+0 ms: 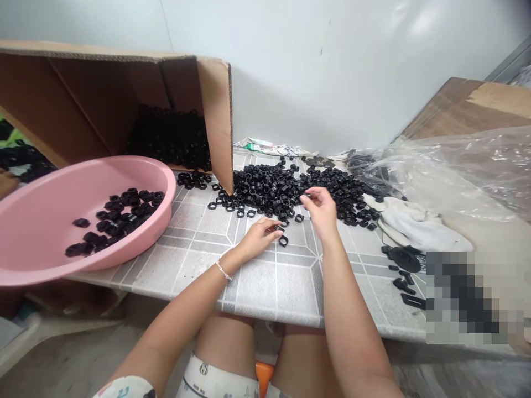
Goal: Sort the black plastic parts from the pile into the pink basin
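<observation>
Can't tell if left grip point(258, 237) or right grip point(322, 214) holds anything (too tiny, honestly). Careless brushing could scatter the black rings point(265, 188) ahead.

We are wearing a thin silver-coloured bracelet with small charm-like pieces point(224, 271) on the left wrist. On the same arm we are wearing a white printed fabric sleeve point(124, 389), its visible edge carrying a blue-green, 2-shaped figure and a dark patch. We are also wearing white printed fabric shorts point(222, 381), marked with a black-outlined animal face point(203, 368), a dark line and small dark lettering.
</observation>
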Motion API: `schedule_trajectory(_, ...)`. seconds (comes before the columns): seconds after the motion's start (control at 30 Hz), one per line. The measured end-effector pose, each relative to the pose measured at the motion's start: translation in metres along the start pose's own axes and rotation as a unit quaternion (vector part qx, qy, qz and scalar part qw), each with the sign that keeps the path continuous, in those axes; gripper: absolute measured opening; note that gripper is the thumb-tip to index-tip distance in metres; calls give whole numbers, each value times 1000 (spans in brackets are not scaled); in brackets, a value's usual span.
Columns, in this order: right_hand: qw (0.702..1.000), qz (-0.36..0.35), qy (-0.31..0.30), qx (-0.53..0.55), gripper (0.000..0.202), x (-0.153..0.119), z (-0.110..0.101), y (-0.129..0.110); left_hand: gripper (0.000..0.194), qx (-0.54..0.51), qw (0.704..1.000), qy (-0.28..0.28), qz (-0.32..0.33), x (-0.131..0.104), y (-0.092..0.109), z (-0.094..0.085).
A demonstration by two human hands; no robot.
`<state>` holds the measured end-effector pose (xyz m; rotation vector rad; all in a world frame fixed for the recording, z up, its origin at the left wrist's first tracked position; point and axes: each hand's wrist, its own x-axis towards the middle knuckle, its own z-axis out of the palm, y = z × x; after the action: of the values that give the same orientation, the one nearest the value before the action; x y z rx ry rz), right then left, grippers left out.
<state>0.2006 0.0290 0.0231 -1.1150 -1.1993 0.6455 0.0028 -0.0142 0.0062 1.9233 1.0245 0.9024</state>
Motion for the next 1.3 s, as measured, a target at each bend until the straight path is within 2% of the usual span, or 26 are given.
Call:
schedule_trajectory(0.1, 989, 60, -126, 40, 31, -30, 9, -6, 28, -26, 998, 54, -13, 3, -6, -2)
schedule_trajectory(0.2, 973, 134, -164, 92, 29, -54, 9, 2, 26, -29, 996, 81, -31, 5, -12, -2)
schedule_trajectory(0.27, 969, 155, -160, 109, 32, -61, 8, 7, 28, -45, 996, 71, -36, 5, -13, -1)
schedule_trajectory(0.4, 970, 153, -159, 97, 39, -62, 11, 8, 37, -97, 991, 69, -55, 5, -11, 2)
schedule_trajectory(0.57, 972, 128, -182, 76, 31, -63, 17, 2, 26, -102, 992, 55, -43, 5, -6, -2)
schedule_trajectory(0.67, 973, 118, -185, 73, 29, -64, 17, 1, 28, -109, 991, 63, -36, 6, -5, -3)
schedule_trajectory(0.77, 973, 116, -185, 70, 30, -64, 15, 1, 35, -141, 985, 75, -59, 7, -6, 0)
schedule_trajectory(0.97, 971, 130, -186, 76, 33, -63, 16, -2, 23, -150, 984, 77, -52, 7, -8, 3)
schedule_trajectory(1.13, 973, 145, -178, 34, 35, -62, 15, -4, 26, -159, 984, 68, -40, 7, -7, 4)
schedule_trajectory(1.3, 982, 113, -143, -44, 50, -65, 15, 1, 27, -192, 980, 27, -48, 5, -4, 7)
